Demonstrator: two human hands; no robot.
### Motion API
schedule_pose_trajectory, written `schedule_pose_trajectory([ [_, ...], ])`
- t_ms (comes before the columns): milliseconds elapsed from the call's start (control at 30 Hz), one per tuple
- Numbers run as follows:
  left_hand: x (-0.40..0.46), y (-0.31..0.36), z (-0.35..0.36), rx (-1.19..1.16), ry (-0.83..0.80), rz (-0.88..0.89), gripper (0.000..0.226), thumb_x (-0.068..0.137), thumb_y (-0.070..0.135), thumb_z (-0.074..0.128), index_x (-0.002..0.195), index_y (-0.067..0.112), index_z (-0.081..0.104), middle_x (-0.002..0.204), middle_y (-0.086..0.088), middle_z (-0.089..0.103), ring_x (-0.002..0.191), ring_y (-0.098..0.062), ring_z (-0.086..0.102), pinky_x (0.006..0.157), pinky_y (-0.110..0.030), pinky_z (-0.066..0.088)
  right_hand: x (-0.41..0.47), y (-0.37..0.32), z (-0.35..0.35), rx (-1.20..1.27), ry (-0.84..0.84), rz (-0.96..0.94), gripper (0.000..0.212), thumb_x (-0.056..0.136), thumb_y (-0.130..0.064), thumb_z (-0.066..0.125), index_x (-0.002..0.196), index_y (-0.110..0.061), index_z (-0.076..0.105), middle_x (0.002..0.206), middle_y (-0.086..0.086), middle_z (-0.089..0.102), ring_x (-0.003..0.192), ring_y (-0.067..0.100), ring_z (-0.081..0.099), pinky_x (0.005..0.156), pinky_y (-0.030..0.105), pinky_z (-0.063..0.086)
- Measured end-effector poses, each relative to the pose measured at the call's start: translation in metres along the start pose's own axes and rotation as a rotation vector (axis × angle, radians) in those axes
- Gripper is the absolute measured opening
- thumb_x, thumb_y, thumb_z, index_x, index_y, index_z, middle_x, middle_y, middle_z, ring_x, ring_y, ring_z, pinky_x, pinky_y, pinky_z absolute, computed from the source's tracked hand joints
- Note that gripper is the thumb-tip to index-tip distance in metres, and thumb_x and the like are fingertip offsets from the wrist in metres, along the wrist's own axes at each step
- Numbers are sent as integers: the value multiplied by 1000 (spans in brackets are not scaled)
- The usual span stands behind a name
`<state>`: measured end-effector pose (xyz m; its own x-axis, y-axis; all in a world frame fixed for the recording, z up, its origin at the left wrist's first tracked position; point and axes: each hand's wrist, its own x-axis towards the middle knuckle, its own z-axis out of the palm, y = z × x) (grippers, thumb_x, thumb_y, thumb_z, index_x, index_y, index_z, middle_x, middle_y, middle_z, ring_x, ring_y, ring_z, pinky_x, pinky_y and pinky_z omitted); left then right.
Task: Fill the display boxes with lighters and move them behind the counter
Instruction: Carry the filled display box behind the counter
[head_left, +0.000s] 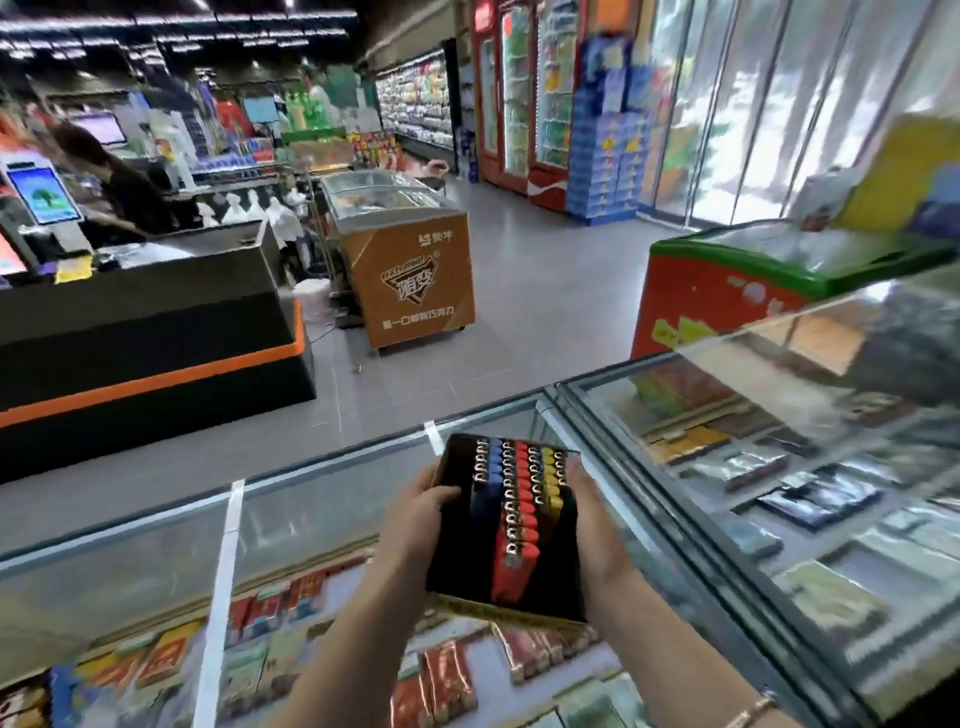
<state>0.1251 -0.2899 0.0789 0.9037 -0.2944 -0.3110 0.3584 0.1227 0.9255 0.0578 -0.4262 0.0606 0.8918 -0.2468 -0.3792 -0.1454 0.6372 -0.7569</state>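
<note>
A person's two bare forearms reach forward from the bottom edge of the view, a thin bracelet (748, 711) on the right wrist. Both hands hold one black display box (457, 551) in the air above a glass surface (322, 499). The left hand (415, 512) grips the box's left side, fingers curled over its rim. The right hand (589, 525) grips the right side, thumb lying along the edge. Inside the box stand rows of lighters (519, 499) with metal tops: blue on the left, red in the middle, yellow on the right. The left part of the box looks dark and unfilled.

Under the glass, flat packets (447, 680) in red, green and blue lie in rows. A second glass case (779, 499) joins at the right and runs away at an angle, with more packets blurred beneath.

Beyond the glass lies a grey tiled floor (519, 291). To the left stands a black checkout counter (145, 332) with an orange stripe, a person (119, 192) behind it near a screen (41, 195). Mid-floor sits an orange chest freezer (410, 260); a red and green one (727, 280) sits to the right. Far back, drink fridges (524, 98) and stacked blue cartons (608, 140) line the wall.
</note>
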Motion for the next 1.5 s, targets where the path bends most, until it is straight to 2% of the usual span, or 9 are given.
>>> schedule_pose_trajectory([
  [167, -5, -12, 105, 35, -179, 35, 41, 79, -3, 44, 101, 22, 69, 84, -8, 73, 69, -21, 68, 63, -32, 54, -26, -65, -84, 16, 133, -155, 52, 83, -56, 54, 106, -10, 59, 85, 12, 67, 67, 25, 66, 55, 28, 51],
  [300, -29, -42, 197, 70, -254, 2, 36, 77, -4, 47, 95, 18, 69, 76, -5, 72, 63, -19, 67, 59, -26, 52, -59, -106, -173, -13, 273, -212, 70, 72, -63, 59, 122, -16, 54, 116, 11, 60, 101, 29, 59, 89, 44, 47],
  [400, -56, -74, 269, 104, -336, -31, 33, 77, -2, 48, 95, 17, 68, 84, -10, 73, 73, -27, 69, 72, -40, 57, -99, -133, -238, -33, 378, -248, 81, 54, -66, 65, 121, -21, 57, 118, 13, 62, 108, 33, 60, 98, 52, 43],
  [467, -76, -96, 318, 131, -384, -65, 33, 79, 0, 49, 102, 19, 65, 92, -14, 72, 83, -33, 69, 79, -48, 55, -126, -147, -286, -24, 472, -307, 68, 62, -62, 66, 116, -22, 59, 111, 11, 66, 103, 31, 63, 95, 51, 46],
  [600, -109, -137, 408, 141, -489, -111, 32, 82, -1, 48, 100, 20, 65, 85, -9, 72, 74, -28, 68, 70, -39, 55, -179, -170, -374, 6, 675, -376, 39, 79, -52, 61, 105, -23, 62, 105, 6, 69, 99, 25, 64, 88, 41, 50],
  [967, -158, -217, 593, 187, -852, -205, 43, 81, -4, 44, 105, 22, 69, 101, -9, 72, 94, -28, 67, 84, -39, 52, -275, -214, -535, 206, 901, -504, 44, 76, -56, 62, 109, -27, 61, 99, 5, 72, 86, 21, 71, 65, 32, 54],
  [1133, -154, -244, 680, 290, -1063, -236, 48, 80, 1, 44, 101, 35, 70, 100, -5, 72, 92, -24, 69, 78, -37, 53, -288, -242, -600, 284, 1025, -501, 55, 76, -56, 60, 114, -17, 62, 110, 14, 67, 99, 31, 65, 91, 49, 50],
  [1367, -145, -263, 808, 419, -1289, -257, 45, 84, 2, 42, 107, 31, 68, 101, -5, 72, 93, -25, 68, 79, -38, 54, -300, -291, -678, 388, 1165, -513, 45, 78, -57, 58, 101, -20, 70, 100, 7, 72, 98, 26, 66, 98, 43, 44],
  [1500, -153, -280, 869, 504, -1385, -318, 44, 87, 3, 42, 114, 30, 65, 99, -5, 72, 85, -22, 70, 62, -29, 56, -308, -305, -715, 484, 1239, -489, 51, 76, -59, 61, 107, -20, 68, 105, 8, 71, 103, 28, 64, 100, 45, 41],
])
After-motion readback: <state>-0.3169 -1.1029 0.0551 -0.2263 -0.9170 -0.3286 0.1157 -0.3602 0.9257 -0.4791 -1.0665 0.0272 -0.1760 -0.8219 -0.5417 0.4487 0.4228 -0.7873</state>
